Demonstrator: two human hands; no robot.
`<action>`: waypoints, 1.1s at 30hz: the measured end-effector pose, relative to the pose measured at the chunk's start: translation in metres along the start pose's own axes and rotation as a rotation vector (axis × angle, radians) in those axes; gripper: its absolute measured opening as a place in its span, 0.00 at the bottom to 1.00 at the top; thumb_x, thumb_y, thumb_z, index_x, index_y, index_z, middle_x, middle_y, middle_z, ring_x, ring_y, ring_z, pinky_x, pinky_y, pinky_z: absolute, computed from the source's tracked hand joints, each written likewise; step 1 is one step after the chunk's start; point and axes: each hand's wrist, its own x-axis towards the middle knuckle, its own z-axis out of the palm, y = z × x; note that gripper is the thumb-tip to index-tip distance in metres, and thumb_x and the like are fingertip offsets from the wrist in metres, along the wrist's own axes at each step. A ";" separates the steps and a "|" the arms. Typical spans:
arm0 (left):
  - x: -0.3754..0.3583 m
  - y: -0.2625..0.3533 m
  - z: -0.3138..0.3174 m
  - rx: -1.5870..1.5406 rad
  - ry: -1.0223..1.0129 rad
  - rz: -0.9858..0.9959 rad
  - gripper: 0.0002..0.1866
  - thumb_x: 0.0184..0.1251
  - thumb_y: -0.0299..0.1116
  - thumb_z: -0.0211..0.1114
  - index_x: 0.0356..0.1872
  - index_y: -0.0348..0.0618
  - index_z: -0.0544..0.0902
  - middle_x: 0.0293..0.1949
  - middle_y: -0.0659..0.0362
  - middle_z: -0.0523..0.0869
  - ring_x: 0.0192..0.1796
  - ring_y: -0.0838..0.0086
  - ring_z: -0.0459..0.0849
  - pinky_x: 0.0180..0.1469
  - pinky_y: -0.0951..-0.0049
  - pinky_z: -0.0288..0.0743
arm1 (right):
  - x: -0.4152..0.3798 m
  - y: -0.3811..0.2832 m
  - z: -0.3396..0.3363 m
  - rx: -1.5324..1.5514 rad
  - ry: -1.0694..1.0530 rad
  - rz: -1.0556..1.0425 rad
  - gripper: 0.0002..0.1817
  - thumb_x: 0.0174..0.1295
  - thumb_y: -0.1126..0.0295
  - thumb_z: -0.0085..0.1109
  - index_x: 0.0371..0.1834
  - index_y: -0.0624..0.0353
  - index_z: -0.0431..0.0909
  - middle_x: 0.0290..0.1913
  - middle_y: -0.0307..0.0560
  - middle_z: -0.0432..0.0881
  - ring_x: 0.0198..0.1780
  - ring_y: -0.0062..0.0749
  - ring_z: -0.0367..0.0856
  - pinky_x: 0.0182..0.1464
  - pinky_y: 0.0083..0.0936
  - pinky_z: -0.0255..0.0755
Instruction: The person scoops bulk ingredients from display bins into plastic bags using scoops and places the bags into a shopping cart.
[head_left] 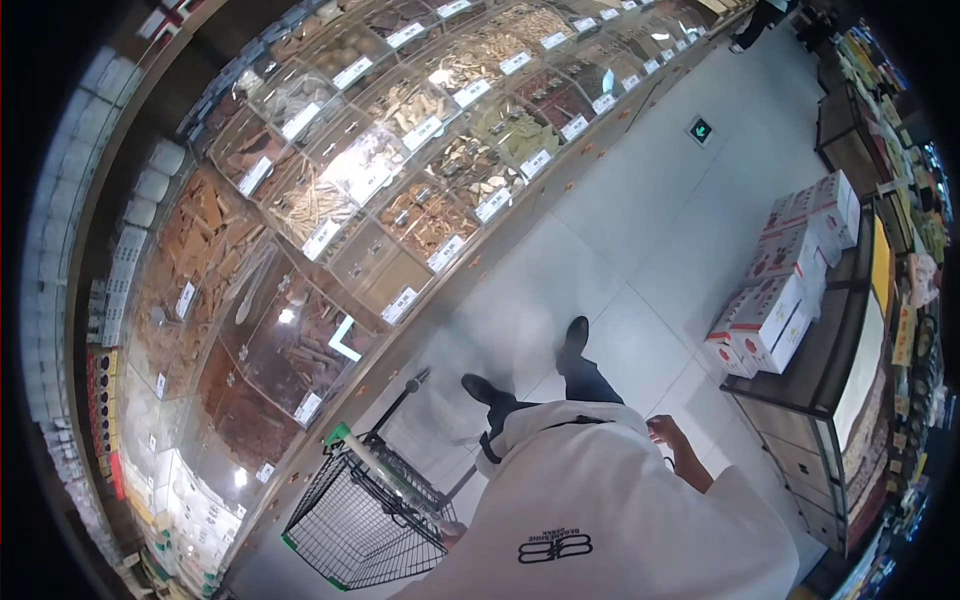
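Note:
My left hand (454,532) grips the near end of the shopping cart's handle (385,476), partly hidden by my white T-shirt (620,510). The wire shopping cart (350,525) has green corners and stands at my left side; no goods show in its basket. My right hand (664,431) hangs at my right side, away from any shelf. Its fingers are loosely bent and a little apart, and I see nothing in them. A dark band shows near that wrist.
Clear bins of dried goods (420,215) with price tags line the left. White boxes with red print (780,305) sit on a dark display stand (800,400) at right. A green arrow sign (701,130) is on the tiled floor (620,240). Another person's legs (757,22) show far ahead.

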 end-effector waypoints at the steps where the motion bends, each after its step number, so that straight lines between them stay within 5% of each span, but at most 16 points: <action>1: 0.000 0.006 0.001 0.016 -0.006 -0.008 0.12 0.63 0.34 0.63 0.46 0.47 0.84 0.36 0.52 0.88 0.39 0.60 0.88 0.41 0.63 0.80 | 0.008 0.002 -0.010 0.032 -0.025 -0.012 0.11 0.64 0.64 0.62 0.46 0.56 0.85 0.34 0.44 0.88 0.30 0.30 0.87 0.30 0.28 0.78; 12: 0.005 0.137 0.021 0.042 -0.103 -0.134 0.11 0.66 0.35 0.61 0.47 0.49 0.84 0.37 0.55 0.88 0.38 0.65 0.87 0.39 0.65 0.79 | 0.168 -0.086 -0.184 0.160 0.183 -0.098 0.07 0.67 0.70 0.53 0.38 0.57 0.81 0.26 0.45 0.84 0.22 0.29 0.82 0.21 0.25 0.73; 17: 0.011 0.200 0.074 -0.035 -0.179 -0.116 0.10 0.67 0.35 0.61 0.47 0.50 0.84 0.38 0.56 0.88 0.38 0.67 0.86 0.38 0.67 0.78 | 0.212 -0.201 -0.196 0.099 0.119 -0.403 0.07 0.64 0.68 0.58 0.37 0.59 0.83 0.26 0.46 0.85 0.23 0.29 0.83 0.22 0.26 0.76; 22: 0.035 0.269 0.177 -0.052 -0.335 -0.131 0.10 0.69 0.35 0.60 0.47 0.51 0.84 0.39 0.58 0.87 0.38 0.68 0.86 0.38 0.68 0.78 | 0.226 -0.307 -0.194 -0.087 0.005 -0.617 0.11 0.62 0.65 0.61 0.38 0.61 0.86 0.29 0.48 0.88 0.25 0.31 0.86 0.30 0.28 0.82; 27: 0.094 0.378 0.305 0.099 -0.586 -0.139 0.09 0.70 0.35 0.60 0.48 0.52 0.84 0.40 0.59 0.87 0.38 0.70 0.85 0.37 0.69 0.77 | 0.241 -0.337 -0.244 -0.244 0.301 -0.804 0.13 0.58 0.62 0.63 0.37 0.59 0.87 0.31 0.52 0.89 0.31 0.39 0.89 0.39 0.35 0.83; 33: 0.146 0.552 0.477 0.278 -0.842 -0.101 0.09 0.72 0.35 0.59 0.48 0.53 0.84 0.40 0.61 0.87 0.38 0.73 0.84 0.36 0.71 0.77 | 0.241 -0.296 -0.359 0.141 0.471 -0.398 0.09 0.58 0.69 0.61 0.35 0.62 0.86 0.27 0.49 0.88 0.26 0.33 0.88 0.32 0.29 0.83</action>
